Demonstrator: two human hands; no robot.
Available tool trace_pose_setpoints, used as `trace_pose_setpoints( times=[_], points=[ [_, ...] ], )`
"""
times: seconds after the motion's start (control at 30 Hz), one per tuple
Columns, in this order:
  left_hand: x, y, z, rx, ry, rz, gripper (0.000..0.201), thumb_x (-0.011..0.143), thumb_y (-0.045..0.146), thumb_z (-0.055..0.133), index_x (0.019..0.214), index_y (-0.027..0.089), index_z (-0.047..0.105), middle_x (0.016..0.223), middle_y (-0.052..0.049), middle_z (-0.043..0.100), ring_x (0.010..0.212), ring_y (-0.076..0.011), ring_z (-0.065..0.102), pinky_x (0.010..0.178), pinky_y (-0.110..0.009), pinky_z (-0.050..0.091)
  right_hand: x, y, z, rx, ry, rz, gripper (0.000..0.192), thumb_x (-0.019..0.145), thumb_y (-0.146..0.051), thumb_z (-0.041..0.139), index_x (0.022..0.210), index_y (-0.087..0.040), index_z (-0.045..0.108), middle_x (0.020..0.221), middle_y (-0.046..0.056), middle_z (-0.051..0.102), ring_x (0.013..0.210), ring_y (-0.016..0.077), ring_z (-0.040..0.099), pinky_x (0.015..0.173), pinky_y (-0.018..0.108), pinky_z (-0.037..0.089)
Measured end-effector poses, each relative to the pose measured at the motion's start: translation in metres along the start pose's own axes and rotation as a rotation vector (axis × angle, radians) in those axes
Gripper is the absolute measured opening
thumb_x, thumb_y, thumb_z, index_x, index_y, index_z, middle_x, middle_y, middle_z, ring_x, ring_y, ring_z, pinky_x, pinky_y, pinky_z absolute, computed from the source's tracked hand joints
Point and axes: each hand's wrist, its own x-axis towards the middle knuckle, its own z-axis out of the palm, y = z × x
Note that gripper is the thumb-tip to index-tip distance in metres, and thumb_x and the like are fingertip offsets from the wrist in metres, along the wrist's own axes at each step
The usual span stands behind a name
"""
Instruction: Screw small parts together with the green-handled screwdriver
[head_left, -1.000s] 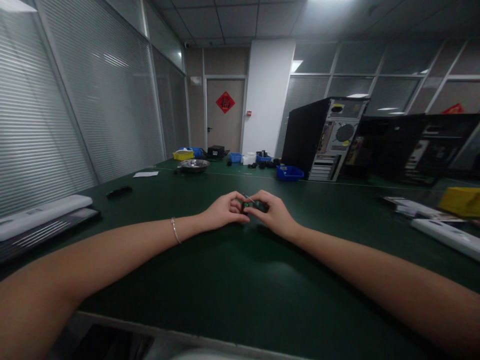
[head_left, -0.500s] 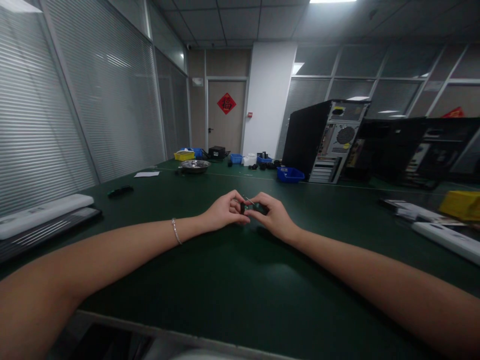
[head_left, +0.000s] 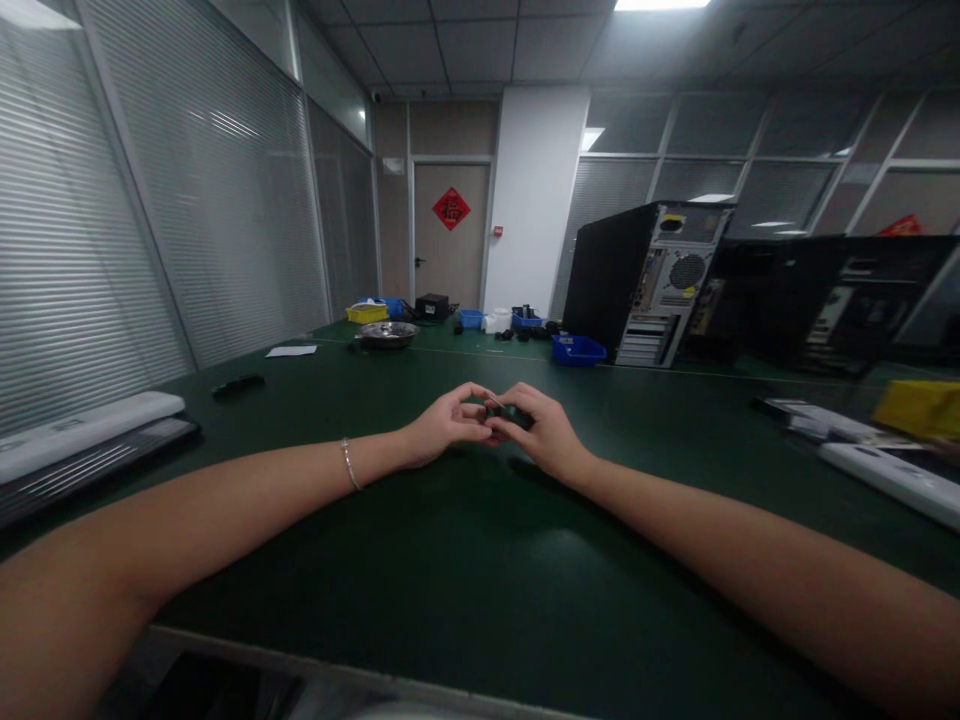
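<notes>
Table (head_left: 465, 560): I see one dark green top filling the view.
Computer cases (head_left: 649, 280): two, at 2 o'clock.
Bins: I count three blue, two yellow; one blue bin (head_left: 577, 348) at 1 o'clock.
Hands: left hand (head_left: 442, 425) and right hand (head_left: 544, 430) are pressed together at 12 o'clock, fingertips pinching one small part (head_left: 496, 406).
Change: the part showed green and dark a second ago; now fingers cover most of it (so the grip looks tighter).
</notes>
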Motion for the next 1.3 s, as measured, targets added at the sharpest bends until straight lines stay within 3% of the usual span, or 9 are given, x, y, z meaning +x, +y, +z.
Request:
trace_pose_setpoints(
  times=[0.13, 0.27, 0.47, 0.53, 0.67, 0.8, 0.93, 1.13, 1.3],
  points=[
    [0.002, -0.001, 0.003, -0.068, 0.045, -0.036, 0.031, 0.077, 0.025, 0.064, 0.104, 0.016, 0.05, 0.087, -0.005, 0.062, 0.08, -0.0174, 0.063, 0.079, -0.037, 0.048, -0.001, -0.001, -0.002, -0.035, -0.028, -0.022, 0.017, 0.08, -0.025, 0.062, 0.097, -0.02, 0.063, 0.086, 0.005, 0.058, 0.079, 0.0174, 0.056, 0.072, 0.029, 0.045],
    [0.004, -0.001, 0.001, -0.042, 0.08, -0.08, 0.035, 0.076, 0.022, 0.066, 0.107, 0.015, 0.053, 0.087, -0.006, 0.063, 0.077, -0.0159, 0.062, 0.075, -0.033, 0.046, -0.001, -0.002, -0.003, -0.049, -0.037, -0.016, 0.021, 0.08, -0.025, 0.062, 0.101, -0.021, 0.063, 0.086, 0.004, 0.058, 0.079, 0.0172, 0.056, 0.072, 0.029, 0.045],
    [0.012, -0.001, -0.017, -0.018, 0.18, -0.058, 0.023, 0.078, 0.02, 0.062, 0.1, 0.011, 0.063, 0.099, -0.011, 0.063, 0.085, -0.016, 0.059, 0.079, -0.03, 0.045, -0.002, -0.002, -0.006, -0.017, -0.035, -0.003, 0.049, 0.081, -0.024, 0.061, 0.128, -0.024, 0.046, 0.091, 0.004, 0.057, 0.082, 0.0169, 0.055, 0.075, 0.03, 0.044],
    [0.017, -0.002, -0.031, 0.019, 0.303, -0.02, 0.021, 0.079, 0.02, 0.062, 0.097, 0.01, 0.064, 0.094, -0.011, 0.064, 0.082, -0.0161, 0.059, 0.076, -0.029, 0.046, -0.003, -0.001, -0.007, -0.014, -0.019, 0.015, 0.05, 0.081, -0.024, 0.061, 0.129, -0.024, 0.045, 0.092, 0.004, 0.057, 0.082, 0.017, 0.055, 0.075, 0.031, 0.044],
    [0.026, -0.004, -0.075, 0.109, 0.63, 0.087, 0.016, 0.079, 0.02, 0.059, 0.089, 0.008, 0.065, 0.084, -0.011, 0.065, 0.074, -0.0147, 0.059, 0.069, -0.027, 0.046, -0.005, 0.001, -0.011, -0.011, -0.052, 0.024, 0.032, 0.082, -0.024, 0.059, 0.115, -0.023, 0.057, 0.092, 0.005, 0.058, 0.085, 0.0179, 0.056, 0.076, 0.031, 0.045],
    [0.028, -0.004, -0.121, 0.157, 0.839, 0.132, 0.015, 0.082, 0.017, 0.051, 0.087, 0.008, 0.063, 0.079, -0.009, 0.063, 0.068, -0.0121, 0.057, 0.061, -0.023, 0.043, -0.007, 0.004, -0.013, -0.007, -0.11, 0.021, 0.02, 0.083, -0.024, 0.058, 0.103, -0.021, 0.063, 0.092, 0.005, 0.06, 0.085, 0.0178, 0.057, 0.077, 0.032, 0.046],
    [0.024, 0.002, -0.148, 0.213, 0.985, 0.152, 0.013, 0.083, 0.014, 0.049, 0.083, 0.007, 0.06, 0.073, -0.006, 0.061, 0.064, -0.01, 0.053, 0.058, -0.021, 0.039, -0.008, 0.006, -0.013, -0.009, -0.127, 0.016, 0.019, 0.083, -0.024, 0.058, 0.101, -0.02, 0.063, 0.091, 0.005, 0.061, 0.085, 0.0168, 0.058, 0.077, 0.031, 0.046],
    [0.023, 0.005, -0.154, 0.272, 1.017, 0.149, 0.011, 0.08, 0.011, 0.05, 0.079, 0.006, 0.06, 0.068, -0.004, 0.06, 0.061, -0.0097, 0.051, 0.055, -0.021, 0.036, -0.008, 0.002, -0.015, -0.013, -0.146, 0.023, 0.019, 0.083, -0.025, 0.058, 0.101, -0.02, 0.063, 0.093, 0.005, 0.062, 0.086, 0.0166, 0.058, 0.078, 0.031, 0.046],
    [0.029, 0.001, -0.125, 0.264, 0.847, 0.123, 0.014, 0.079, 0.015, 0.053, 0.081, 0.006, 0.063, 0.071, -0.006, 0.061, 0.061, -0.0112, 0.053, 0.057, -0.023, 0.039, -0.007, 0.007, -0.015, -0.05, -0.118, 0.069, 0.018, 0.083, -0.027, 0.058, 0.099, -0.02, 0.064, 0.091, 0.005, 0.063, 0.084, 0.0171, 0.058, 0.076, 0.03, 0.045]
  ],
)
